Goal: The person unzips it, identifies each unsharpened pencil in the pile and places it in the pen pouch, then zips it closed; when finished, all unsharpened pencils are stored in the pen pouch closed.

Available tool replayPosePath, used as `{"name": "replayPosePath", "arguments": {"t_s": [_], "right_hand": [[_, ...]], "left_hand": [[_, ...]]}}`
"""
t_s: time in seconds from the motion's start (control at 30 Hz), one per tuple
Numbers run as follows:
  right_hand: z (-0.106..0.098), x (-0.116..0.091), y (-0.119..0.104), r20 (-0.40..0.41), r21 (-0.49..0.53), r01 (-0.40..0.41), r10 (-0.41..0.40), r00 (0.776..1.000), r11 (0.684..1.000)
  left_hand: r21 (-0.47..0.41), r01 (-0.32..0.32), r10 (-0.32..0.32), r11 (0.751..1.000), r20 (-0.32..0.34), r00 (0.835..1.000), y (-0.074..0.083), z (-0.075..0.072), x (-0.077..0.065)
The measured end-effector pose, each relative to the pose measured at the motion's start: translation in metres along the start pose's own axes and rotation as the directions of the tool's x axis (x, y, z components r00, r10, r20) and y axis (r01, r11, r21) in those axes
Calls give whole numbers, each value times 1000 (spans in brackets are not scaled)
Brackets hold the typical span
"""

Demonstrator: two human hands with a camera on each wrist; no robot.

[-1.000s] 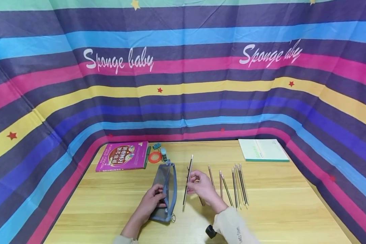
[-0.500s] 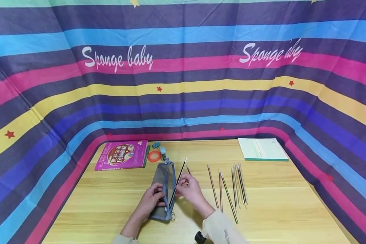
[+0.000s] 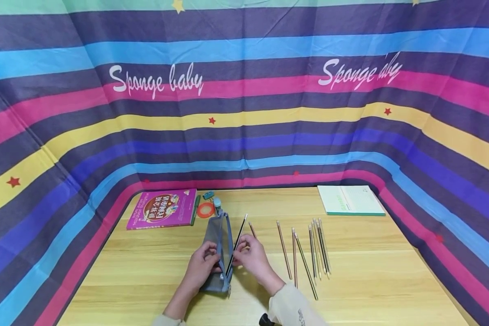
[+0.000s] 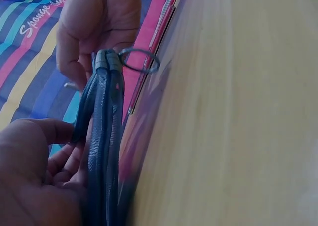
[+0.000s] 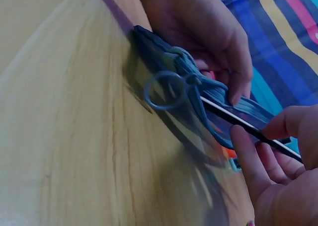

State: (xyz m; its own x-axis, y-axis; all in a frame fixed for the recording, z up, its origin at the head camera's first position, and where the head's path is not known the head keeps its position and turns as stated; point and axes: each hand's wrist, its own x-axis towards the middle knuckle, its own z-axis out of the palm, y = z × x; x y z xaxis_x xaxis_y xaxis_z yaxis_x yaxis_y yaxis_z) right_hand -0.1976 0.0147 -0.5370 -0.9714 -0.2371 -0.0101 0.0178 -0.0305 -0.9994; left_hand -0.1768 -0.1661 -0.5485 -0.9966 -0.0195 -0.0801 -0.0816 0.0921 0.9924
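A grey-blue mesh pencil case (image 3: 215, 281) with its zip undone lies left of the middle of the table. My left hand (image 3: 201, 267) pinches the left edge of its opening between thumb and fingers. In my right hand (image 3: 252, 259) is a dark striped pencil (image 3: 240, 230), tilted, its lower end inside the mouth of the case. The right wrist view shows this pencil (image 5: 233, 117) between thumb and fingers, beside the zip's ring (image 5: 164, 90). Behind the right hand lies another pencil (image 3: 252, 228), partly hidden.
Several loose pencils (image 3: 314, 249) lie right of my right hand. A purple book (image 3: 163, 209), a roll of orange tape (image 3: 205, 209), a small bottle (image 3: 217, 202) and a teal sharpener-like piece (image 3: 208, 195) stand at the back left. At the back right is a pale green notebook (image 3: 350, 200).
My right hand has moved left with the pencil, from beside the case to its opening, and the pencil's lower end has gone in. The left hand keeps its hold on the case.
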Motion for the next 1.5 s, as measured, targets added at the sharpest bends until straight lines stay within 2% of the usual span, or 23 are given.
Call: {"name": "replayPosePath", "arguments": {"t_s": [0.17,0.33,0.67,0.8,1.1,1.4,1.5], "right_hand": [[3,1,0,41,-64,36,-33,999,997],[5,2,-1,41,-114,47,-43,998,992],[5,3,-4,10,-178,71,-70,997,981],[4,6,-4,-4,-188,77,-79,997,979],[3,3,-7,45,-330,120,-111,993,936],[5,5,-5,27,-414,136,-137,990,900],[6,6,-4,13,-427,117,-124,992,897]], "left_hand": [[-20,-13,12,1000,-32,999,4,3,1],[-21,-41,40,999,-45,998,7,6,2],[75,-124,127,989,-41,991,15,12,0],[90,-131,134,987,-35,990,19,14,0],[139,-161,173,977,-79,982,20,18,-1],[129,-183,197,975,-103,975,20,19,-2],[120,-190,203,974,-106,973,20,19,-2]]}}
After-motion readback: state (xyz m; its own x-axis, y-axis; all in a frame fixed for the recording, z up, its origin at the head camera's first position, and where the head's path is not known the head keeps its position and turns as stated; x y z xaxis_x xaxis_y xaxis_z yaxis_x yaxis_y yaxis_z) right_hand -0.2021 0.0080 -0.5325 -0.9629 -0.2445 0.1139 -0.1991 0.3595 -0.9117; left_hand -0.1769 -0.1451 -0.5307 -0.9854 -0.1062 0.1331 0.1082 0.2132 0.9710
